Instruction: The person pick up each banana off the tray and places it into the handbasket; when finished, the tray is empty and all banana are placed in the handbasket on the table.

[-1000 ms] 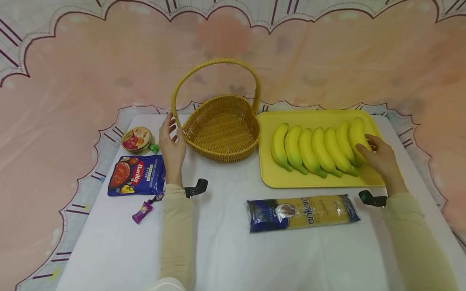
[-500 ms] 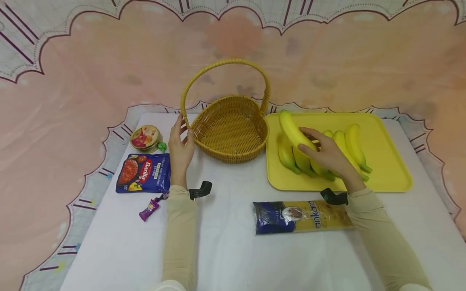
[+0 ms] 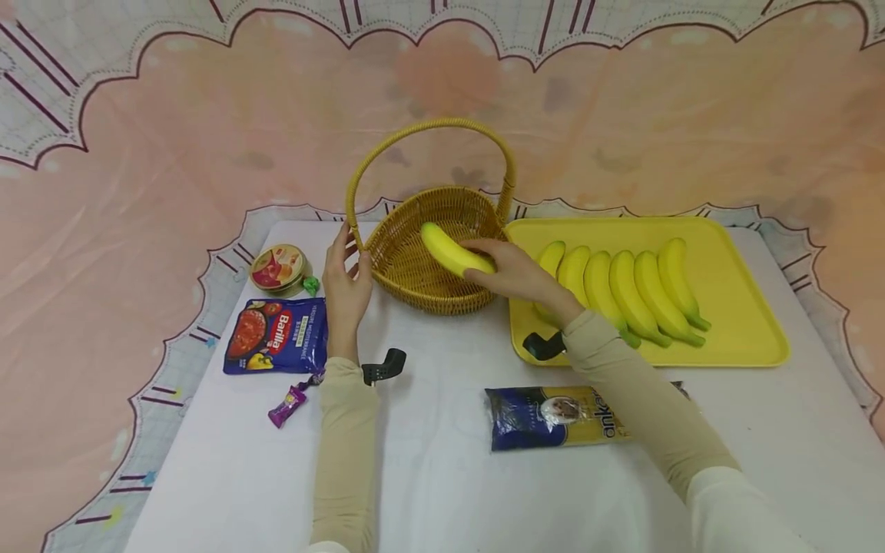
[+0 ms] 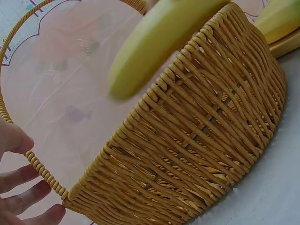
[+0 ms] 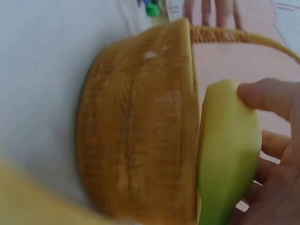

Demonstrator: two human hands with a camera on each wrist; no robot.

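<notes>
While the right hand clasps a banana above the basket, lowering it gently seems wise. Relaxed left hand fingers steady the handle.

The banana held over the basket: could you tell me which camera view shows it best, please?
The head view: the whole banana shows there, gripped by the right hand above the wicker basket. The left wrist view shows only a blurred stretch of it above the rim, and the right wrist view shows one blurred end between the fingers.
</notes>
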